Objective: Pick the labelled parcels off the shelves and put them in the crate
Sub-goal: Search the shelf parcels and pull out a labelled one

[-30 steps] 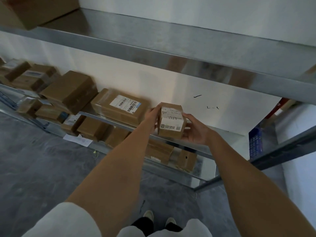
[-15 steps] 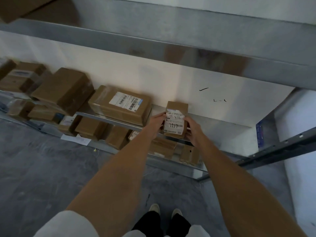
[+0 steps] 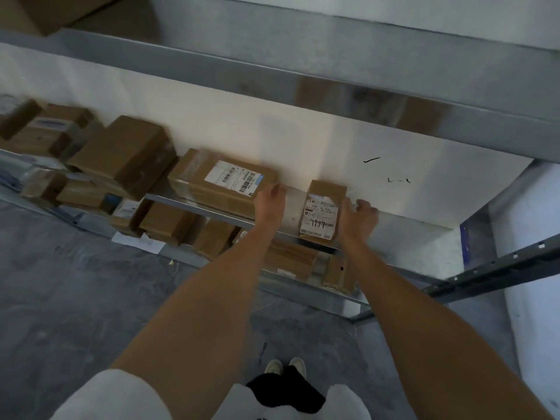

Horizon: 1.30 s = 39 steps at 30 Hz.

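Note:
A small brown parcel [image 3: 321,212] with a white label marked in black pen stands on the middle metal shelf [image 3: 409,230]. My right hand [image 3: 359,216] lies against its right side, fingers spread, not closed around it. My left hand [image 3: 269,201] is off the small parcel, with its fingers at the right end of a large flat labelled parcel [image 3: 221,181] on the same shelf. A sliver of a blue crate [image 3: 464,242] shows past the shelf's right end.
More brown boxes [image 3: 124,153] crowd the shelf's left part, and others fill the lower shelf [image 3: 291,262]. The upper shelf [image 3: 303,74] overhangs close above. A grey shelf rail [image 3: 500,268] juts out at right. Grey floor and my shoes [image 3: 285,366] lie below.
The small parcel, held in both hands before, now stands on the shelf. My left hand has let go and moved left to the large parcel. My right hand has loosened.

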Available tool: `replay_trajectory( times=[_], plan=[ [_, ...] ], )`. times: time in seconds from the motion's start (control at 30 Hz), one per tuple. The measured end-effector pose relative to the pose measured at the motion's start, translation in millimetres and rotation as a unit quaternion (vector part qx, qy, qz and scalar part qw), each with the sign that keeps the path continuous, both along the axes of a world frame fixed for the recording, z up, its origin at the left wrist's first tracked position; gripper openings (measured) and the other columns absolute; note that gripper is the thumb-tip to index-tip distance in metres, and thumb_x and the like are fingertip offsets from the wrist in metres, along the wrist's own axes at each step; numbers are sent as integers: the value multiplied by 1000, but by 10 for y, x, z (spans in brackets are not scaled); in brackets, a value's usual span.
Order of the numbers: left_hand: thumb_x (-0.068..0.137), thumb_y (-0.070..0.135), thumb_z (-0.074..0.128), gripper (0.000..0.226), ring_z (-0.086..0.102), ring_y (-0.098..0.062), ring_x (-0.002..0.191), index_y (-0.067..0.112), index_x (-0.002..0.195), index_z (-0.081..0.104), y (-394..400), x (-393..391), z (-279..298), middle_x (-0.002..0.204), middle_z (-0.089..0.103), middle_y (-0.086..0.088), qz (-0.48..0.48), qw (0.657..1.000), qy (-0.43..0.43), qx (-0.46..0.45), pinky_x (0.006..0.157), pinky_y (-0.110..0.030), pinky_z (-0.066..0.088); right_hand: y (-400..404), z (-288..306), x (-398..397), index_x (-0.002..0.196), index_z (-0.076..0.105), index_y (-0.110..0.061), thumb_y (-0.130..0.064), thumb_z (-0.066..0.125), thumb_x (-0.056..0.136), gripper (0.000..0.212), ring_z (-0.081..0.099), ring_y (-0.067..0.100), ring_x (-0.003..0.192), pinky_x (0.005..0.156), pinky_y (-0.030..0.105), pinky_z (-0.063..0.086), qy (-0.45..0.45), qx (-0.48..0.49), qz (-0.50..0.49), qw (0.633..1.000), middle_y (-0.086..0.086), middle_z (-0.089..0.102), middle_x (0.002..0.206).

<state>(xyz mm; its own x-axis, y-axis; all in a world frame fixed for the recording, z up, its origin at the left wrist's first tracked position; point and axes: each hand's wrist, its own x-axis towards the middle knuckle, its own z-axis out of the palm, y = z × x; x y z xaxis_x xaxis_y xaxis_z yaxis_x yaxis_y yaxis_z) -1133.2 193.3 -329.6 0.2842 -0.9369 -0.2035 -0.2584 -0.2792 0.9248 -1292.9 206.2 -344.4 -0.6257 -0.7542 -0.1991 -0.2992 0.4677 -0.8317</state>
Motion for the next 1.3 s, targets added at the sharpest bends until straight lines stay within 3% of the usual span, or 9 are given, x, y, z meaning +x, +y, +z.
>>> replay_trajectory(
  times=[0.1, 0.3, 0.5, 0.63, 0.7, 0.8, 0.93, 1.03, 1.3],
  plan=[
    [99, 22, 45, 24, 53, -12, 72, 15, 83, 61, -58, 325, 227, 76, 58, 3, 59, 996, -45, -52, 68, -25, 44, -95, 230, 222, 122, 58, -7, -25, 52, 89, 38, 46, 24, 110, 88, 36, 43, 93, -79, 62, 991, 12, 52, 122],
    [96, 32, 43, 28, 60, -18, 100, 14, 106, 62, -172, 1066, 296, 107, 64, -3, 124, 982, -89, -108, 86, -39, 54, -217, 384, 893, 120, 56, -8, -19, 51, 93, 29, 50, 22, 111, 82, 26, 39, 99, -149, 196, 964, 10, 52, 120],
    [97, 24, 38, 42, 36, -28, 132, 12, 135, 51, -395, 1759, 112, 141, 47, -11, 102, 959, -255, -70, 110, -40, 29, -400, 198, 1426, 140, 42, -5, -31, 46, 98, 50, 47, 26, 126, 96, 30, 37, -21, 21, 185, 982, 12, 47, 140],
    [102, 32, 28, 55, 16, -27, 146, 5, 149, 27, -627, 2253, -171, 157, 25, -13, 51, 959, -279, 29, 120, -41, 10, -494, -37, 1624, 127, 51, -2, -48, 38, 98, 56, 56, 26, 110, 99, 37, 43, -106, 75, 125, 984, 10, 60, 117],
    [103, 34, 26, 57, 18, -30, 145, 3, 150, 21, -752, 2419, -259, 157, 23, -16, 12, 969, -228, 92, 118, -41, 13, -570, -258, 1647, 132, 52, -7, -58, 34, 91, 67, 59, 28, 110, 100, 47, 46, -143, 84, 89, 982, 11, 64, 122],
    [104, 25, 31, 48, 40, -36, 132, -4, 142, 32, -815, 2500, -306, 143, 42, -24, -60, 975, -163, 139, 107, -39, 30, -625, -508, 1660, 128, 56, -11, -54, 30, 94, 61, 61, 29, 109, 99, 49, 47, -150, 104, 76, 980, 11, 64, 122],
    [102, 17, 38, 33, 53, -34, 116, -2, 128, 45, -754, 2543, -315, 125, 56, -20, -62, 985, -137, 89, 89, -33, 40, -399, -135, 1869, 120, 57, -11, -37, 27, 104, 43, 61, 24, 103, 93, 41, 50, -144, 76, 81, 983, 10, 64, 114],
    [102, 17, 42, 32, 56, -29, 110, 3, 130, 47, -650, 2572, -296, 119, 58, -14, -66, 989, -126, 35, 83, -29, 39, -280, -102, 1905, 126, 53, -12, -30, 26, 105, 38, 56, 16, 97, 72, 24, 43, -134, 15, 61, 989, 6, 61, 112],
    [101, 22, 43, 29, 59, -21, 103, 7, 125, 48, -524, 2533, -253, 112, 60, -9, -48, 993, -108, -10, 86, -32, 48, -203, -20, 1924, 124, 55, -16, -32, 32, 104, 34, 62, 20, 105, 90, 36, 52, -136, -53, 42, 988, 6, 65, 115]
  ],
)
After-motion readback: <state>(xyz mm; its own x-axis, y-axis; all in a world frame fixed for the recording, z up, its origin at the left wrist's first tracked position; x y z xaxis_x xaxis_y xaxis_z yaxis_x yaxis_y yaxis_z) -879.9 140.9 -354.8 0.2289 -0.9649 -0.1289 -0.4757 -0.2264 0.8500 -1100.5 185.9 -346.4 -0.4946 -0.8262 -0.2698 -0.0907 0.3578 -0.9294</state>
